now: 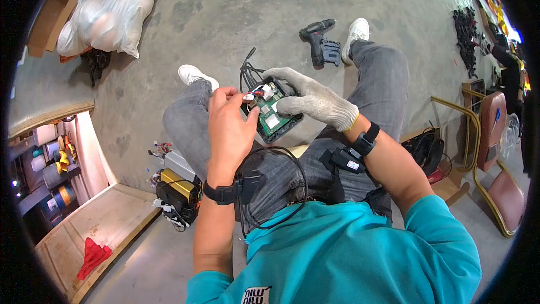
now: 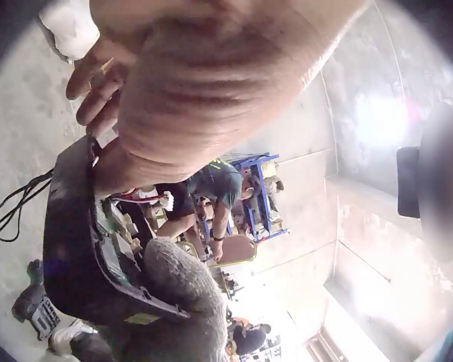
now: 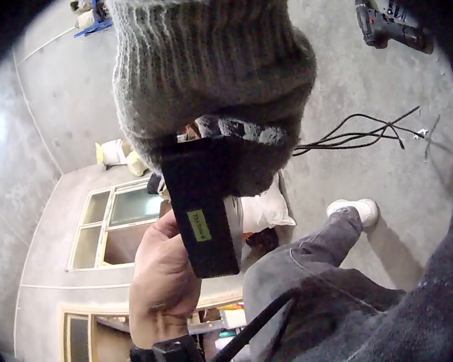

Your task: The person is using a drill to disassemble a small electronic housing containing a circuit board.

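A black plastic case [image 1: 283, 134] holding a green circuit board [image 1: 273, 122] is held over the lap. My right hand [image 1: 318, 102], in a knitted glove, grips the case from the right, its thumb over the board. At the upper left of the case, my bare left hand [image 1: 230, 129] pinches a small white connector [image 1: 247, 97] with its fingertips. Red wires [image 2: 140, 197] run beside the left thumb in the left wrist view. A yellow label [image 3: 199, 225] marks the case's outer side in the right wrist view.
Black cables [image 1: 247, 70] trail from the case's far side. A cordless drill [image 1: 320, 45] lies on the floor near the right shoe. Left of the legs sits gold and silver equipment [image 1: 177, 183]. A chair [image 1: 489, 129] stands at right, and white bags [image 1: 109, 19] at upper left.
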Available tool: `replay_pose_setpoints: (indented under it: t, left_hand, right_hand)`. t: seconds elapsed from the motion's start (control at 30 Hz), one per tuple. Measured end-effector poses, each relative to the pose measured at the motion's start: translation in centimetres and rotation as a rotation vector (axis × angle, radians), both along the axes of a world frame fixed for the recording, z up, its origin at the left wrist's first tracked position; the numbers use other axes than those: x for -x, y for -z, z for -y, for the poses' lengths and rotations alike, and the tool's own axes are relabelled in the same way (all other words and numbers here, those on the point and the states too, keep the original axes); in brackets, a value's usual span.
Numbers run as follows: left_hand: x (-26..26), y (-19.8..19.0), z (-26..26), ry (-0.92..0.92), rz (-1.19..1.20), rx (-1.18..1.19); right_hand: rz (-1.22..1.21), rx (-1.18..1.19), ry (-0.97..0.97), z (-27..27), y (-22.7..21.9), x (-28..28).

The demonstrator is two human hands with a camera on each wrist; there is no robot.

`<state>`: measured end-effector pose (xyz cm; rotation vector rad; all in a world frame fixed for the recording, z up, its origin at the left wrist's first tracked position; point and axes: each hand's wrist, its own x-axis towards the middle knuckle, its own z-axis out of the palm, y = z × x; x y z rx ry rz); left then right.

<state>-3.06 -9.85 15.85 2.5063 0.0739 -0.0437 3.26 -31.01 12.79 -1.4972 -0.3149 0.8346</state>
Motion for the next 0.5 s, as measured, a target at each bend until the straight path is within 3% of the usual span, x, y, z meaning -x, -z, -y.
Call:
replay_pose_setpoints:
  t: [0.5]
  left_hand:
    - [-0.2,1.6,0.2,0.028,0.142,0.013]
  right_hand:
    - [-0.017,-0.085,0.029,0.2,-0.1,0.0]
